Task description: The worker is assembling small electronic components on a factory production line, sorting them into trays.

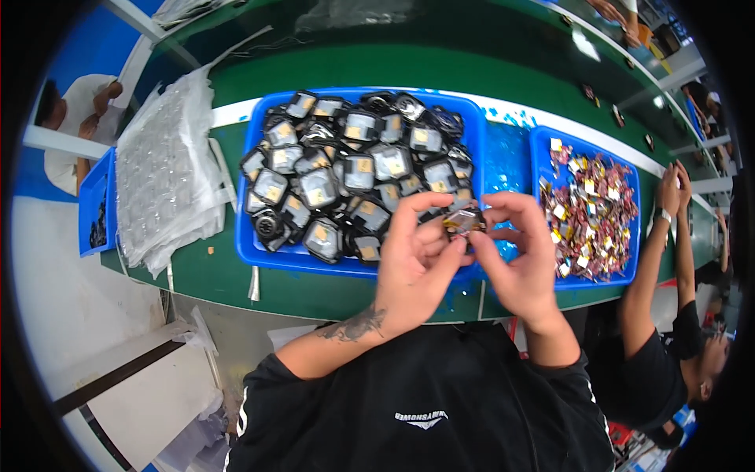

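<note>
My left hand (417,256) and my right hand (519,252) meet over the front edge of the green bench, both pinching one small dark square part (464,220) with a gold patch and thin wires. Right behind them stands a big blue tray (255,252) heaped with several of the same black square parts with silver and gold faces (346,169). To the right, a smaller blue tray (543,145) holds a pile of small reddish wired pieces (594,212).
A stack of clear plastic blister sheets (165,173) lies at the left on the green bench (212,275). Another person's arms (661,252) reach to the bench at the right. A further person sits at far left (75,118). A blue bin (94,204) hangs off the left end.
</note>
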